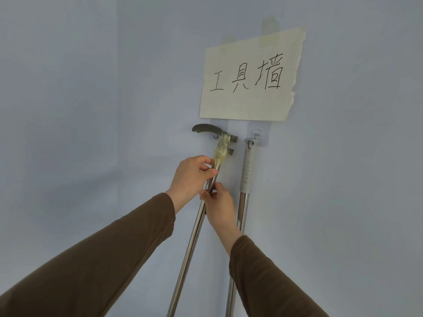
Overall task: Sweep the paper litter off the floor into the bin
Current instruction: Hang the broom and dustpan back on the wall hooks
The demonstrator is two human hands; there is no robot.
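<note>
Landmark: paper sign [249, 78] taped on the blue wall [91, 88]. Below its left edge, a metal pole [190, 245] with a curved dark handle [207, 129] hangs from a small hook [214, 136]; yellowed tape wraps the joint. My left hand [191, 177] is closed around this pole just under the tape. My right hand [218, 202] pinches it directly beneath the left, fingers curled on the shaft. Below the sign's right half, a second pole with a grey grip [248, 165] hangs on its own hook, untouched. Heads of both tools out of frame.
</note>
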